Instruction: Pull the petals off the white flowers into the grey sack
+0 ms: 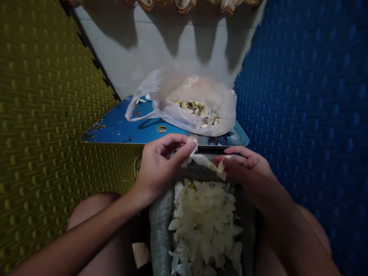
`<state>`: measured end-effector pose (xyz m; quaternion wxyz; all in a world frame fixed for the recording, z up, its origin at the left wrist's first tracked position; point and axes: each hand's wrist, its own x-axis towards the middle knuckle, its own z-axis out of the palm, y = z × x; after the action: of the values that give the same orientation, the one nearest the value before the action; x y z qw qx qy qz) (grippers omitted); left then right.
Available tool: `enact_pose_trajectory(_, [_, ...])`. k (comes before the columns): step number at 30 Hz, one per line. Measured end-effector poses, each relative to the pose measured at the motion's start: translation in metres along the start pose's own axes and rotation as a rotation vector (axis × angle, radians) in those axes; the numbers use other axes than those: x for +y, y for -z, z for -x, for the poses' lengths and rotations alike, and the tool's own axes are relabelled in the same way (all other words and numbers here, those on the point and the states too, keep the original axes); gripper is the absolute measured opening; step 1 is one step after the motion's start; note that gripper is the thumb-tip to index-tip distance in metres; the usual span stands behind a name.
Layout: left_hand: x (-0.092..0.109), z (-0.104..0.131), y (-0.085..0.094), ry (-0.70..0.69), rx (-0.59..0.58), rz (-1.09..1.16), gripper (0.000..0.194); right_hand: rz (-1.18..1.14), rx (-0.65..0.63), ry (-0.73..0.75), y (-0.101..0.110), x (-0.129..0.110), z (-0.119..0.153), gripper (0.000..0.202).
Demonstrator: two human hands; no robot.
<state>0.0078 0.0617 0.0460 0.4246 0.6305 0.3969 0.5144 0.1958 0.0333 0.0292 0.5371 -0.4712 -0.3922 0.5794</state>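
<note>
In front of the blue tabletop my left hand (163, 161) is closed, thumb and fingertips pinching a small white piece. A pale, petal-shaped strip (203, 161) stretches from there towards my right hand (245, 165). Its yellowish end lies by a cream petal-like piece (221, 170) pinched in my right fingertips. Below both hands a heap of whitish petal-like pieces (205, 226) rests on a grey, shiny, padded-looking surface (162, 230) between the knees. What the pieces are made of, I cannot make out.
An opened white plastic bag (224, 103) holding several flat cream pieces (195, 109) lies on the blue printed tabletop (123, 128). Yellow-green textured matting (43, 115) rises at left, blue matting (310, 96) at right. Brown-edged scalloped things (184, 4) hang at the top.
</note>
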Motion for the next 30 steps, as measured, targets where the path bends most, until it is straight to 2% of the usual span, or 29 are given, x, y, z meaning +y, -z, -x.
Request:
enact_pose_trajectory(3, [0.003,-0.002,0.005,0.164,-0.385,-0.082,0.015,-0.010,0.087,0.001,0.003,-0.003,-0.003,0.034])
enact_pose_trajectory(4, [0.002,-0.001,0.003,0.183,-0.472,-0.109,0.015,-0.018,0.103,0.004,0.003,-0.003,-0.004,0.036])
enact_pose_trajectory(6, [-0.003,0.003,-0.002,0.220,-0.535,-0.108,0.016,-0.021,0.121,0.015,0.003,-0.003,-0.004,0.039])
enact_pose_trajectory(11, [-0.012,0.009,-0.010,0.395,-0.449,0.175,0.016,0.047,0.153,0.096,0.008,-0.006,-0.004,0.034])
enact_pose_trajectory(15, [-0.010,0.005,-0.007,0.423,-0.396,0.251,0.035,0.128,0.124,0.126,0.014,-0.007,-0.005,0.027])
enact_pose_trajectory(18, [-0.009,0.002,-0.006,0.418,-0.283,0.243,0.033,0.231,0.101,0.166,0.010,-0.003,-0.002,0.014])
enact_pose_trajectory(23, [-0.011,0.002,-0.012,0.398,-0.191,0.327,0.038,0.623,-0.143,0.310,-0.006,0.003,0.005,0.016])
enact_pose_trajectory(24, [-0.011,0.002,-0.013,0.395,-0.177,0.344,0.037,0.675,-0.150,0.347,-0.008,0.003,0.006,0.013])
enact_pose_trajectory(27, [-0.012,0.000,-0.011,0.365,-0.107,0.301,0.027,0.743,0.014,0.444,-0.004,-0.002,0.006,0.013])
enact_pose_trajectory(30, [-0.010,-0.005,-0.001,0.345,-0.087,0.226,0.020,0.758,0.132,0.453,0.008,-0.011,0.006,0.016])
